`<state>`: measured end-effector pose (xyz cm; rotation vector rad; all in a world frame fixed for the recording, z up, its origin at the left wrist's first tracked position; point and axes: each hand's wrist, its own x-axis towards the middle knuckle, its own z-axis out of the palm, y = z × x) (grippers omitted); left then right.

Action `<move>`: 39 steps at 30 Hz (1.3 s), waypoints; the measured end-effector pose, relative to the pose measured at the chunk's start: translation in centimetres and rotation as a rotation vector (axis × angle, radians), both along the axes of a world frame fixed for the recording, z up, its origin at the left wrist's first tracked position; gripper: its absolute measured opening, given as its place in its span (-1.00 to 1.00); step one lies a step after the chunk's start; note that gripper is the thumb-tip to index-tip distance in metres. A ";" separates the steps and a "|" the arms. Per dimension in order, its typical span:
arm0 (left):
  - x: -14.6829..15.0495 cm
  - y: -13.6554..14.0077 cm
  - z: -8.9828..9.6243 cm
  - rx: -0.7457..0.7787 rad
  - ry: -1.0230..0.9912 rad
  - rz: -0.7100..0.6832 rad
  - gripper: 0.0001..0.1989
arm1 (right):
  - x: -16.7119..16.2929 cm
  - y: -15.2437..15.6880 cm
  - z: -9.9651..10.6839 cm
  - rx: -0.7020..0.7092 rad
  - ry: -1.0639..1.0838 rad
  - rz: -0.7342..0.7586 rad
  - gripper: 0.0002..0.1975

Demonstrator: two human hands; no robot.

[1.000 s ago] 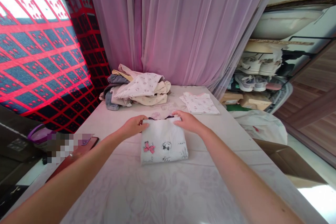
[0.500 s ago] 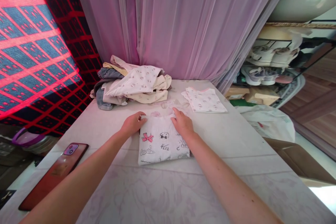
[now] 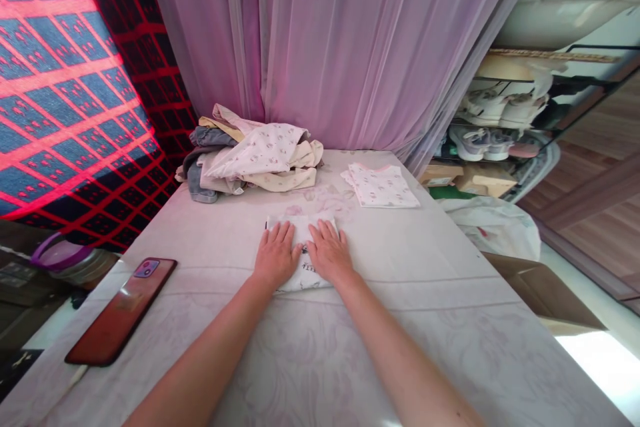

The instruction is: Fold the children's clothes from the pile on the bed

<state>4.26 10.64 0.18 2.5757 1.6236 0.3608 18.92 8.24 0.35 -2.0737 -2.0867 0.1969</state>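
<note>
A white folded garment (image 3: 303,279) with black cartoon drawings lies flat on the cloth-covered table (image 3: 320,360) in front of me. My left hand (image 3: 277,255) rests palm down on its left half, fingers stretched out. On the right half lies my right hand (image 3: 329,250), also flat with fingers spread a little. Between them only a strip of the printed fabric shows; the rest is under my hands. Farther back to the right sits another folded garment (image 3: 384,185), white with small prints and a pink edge. A loose heap of clothes (image 3: 265,153) is at the back left.
A red phone (image 3: 123,310) with a cable lies on the table's left side. A purple curtain (image 3: 340,47) hangs behind the table. To the right stand a shoe rack (image 3: 500,127), a plastic bag (image 3: 505,227) and a cardboard box (image 3: 545,290).
Both hands have moved from the far corners of the white garment onto its top and now lie flat, covering most of the print. The camera view has shifted slightly.
</note>
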 end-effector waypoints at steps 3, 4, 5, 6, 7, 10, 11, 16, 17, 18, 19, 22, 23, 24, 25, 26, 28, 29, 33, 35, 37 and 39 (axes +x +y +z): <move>0.0 0.0 0.5 -0.025 0.020 0.016 -0.48 | 0.1 -0.1 0.9 -0.039 0.017 -0.003 -0.51; -0.1 -0.2 0.7 -0.037 0.031 0.021 -0.49 | 0.1 -0.3 1.3 -0.046 0.027 -0.014 -0.50; -0.2 -0.4 0.9 -0.041 0.040 0.025 -0.49 | -0.1 -0.7 1.7 -0.040 0.037 -0.019 -0.50; -0.4 -0.7 1.0 -0.034 0.046 0.030 -0.49 | -0.3 -1.2 2.0 -0.021 0.045 -0.013 -0.49; -0.6 -1.0 1.0 -0.020 0.047 0.039 -0.49 | -0.5 -1.9 2.1 -0.001 0.052 0.010 -0.48; -1.3 -1.9 0.3 0.027 0.037 0.095 -0.50 | -1.3 -3.8 1.8 0.028 0.050 0.132 -0.47; -1.5 -2.1 0.0 0.029 0.036 0.117 -0.50 | -1.5 -4.3 1.6 0.025 0.041 0.157 -0.47; -2.0 -2.1 -0.7 0.028 0.030 0.157 -0.53 | -1.9 -4.9 0.7 0.060 -0.015 0.166 -0.48; -2.2 -2.3 -0.7 0.039 0.016 0.169 -0.53 | -1.9 -4.9 0.6 0.083 -0.017 0.172 -0.49; -2.5 -2.5 -0.7 0.057 -0.004 0.182 -0.54 | -1.8 -4.9 0.5 0.116 -0.014 0.175 -0.50; -2.9 -2.9 -0.8 0.079 -0.028 0.190 -0.54 | -1.6 -5.0 0.4 0.159 -0.005 0.166 -0.52; -4.1 -4.5 -0.8 0.139 -0.079 0.105 -0.53 | -0.8 -5.5 -0.3 0.306 0.043 0.021 -0.56; -4.4 -5.1 -0.7 0.147 -0.079 0.038 -0.52 | -0.4 -5.7 -0.6 0.336 0.053 -0.059 -0.56; -4.7 -5.7 -0.7 0.147 -0.069 -0.039 -0.50 | 0.0 -6.0 -0.8 0.347 0.053 -0.132 -0.55; -4.8 -6.2 -0.6 0.137 -0.051 -0.125 -0.49 | 0.4 -6.2 -0.9 0.338 0.043 -0.187 -0.54; -4.8 -6.6 -0.5 0.117 -0.027 -0.213 -0.48 | 0.8 -6.4 -1.0 0.314 0.027 -0.221 -0.52; -4.6 -7.2 -0.3 0.058 0.020 -0.364 -0.47 | 1.4 -6.7 -1.1 0.244 -0.007 -0.251 -0.50; -4.4 -7.4 -0.3 0.028 0.037 -0.413 -0.46 | 1.6 -6.7 -1.1 0.211 -0.020 -0.265 -0.49; -4.0 -7.7 -0.1 -0.029 0.020 -0.425 -0.48 | 2.0 -6.8 -1.1 0.168 -0.020 -0.327 -0.50; -3.9 -7.8 -0.1 -0.030 -0.026 -0.399 -0.52 | 2.1 -6.8 -1.3 0.182 0.000 -0.343 -0.53; -3.9 -7.8 -0.2 -0.008 -0.083 -0.366 -0.55 | 2.2 -6.7 -1.5 0.185 0.020 -0.369 -0.56; -3.9 -7.8 -0.4 0.033 -0.136 -0.327 -0.54 | 2.4 -6.6 -1.7 0.167 0.038 -0.389 -0.59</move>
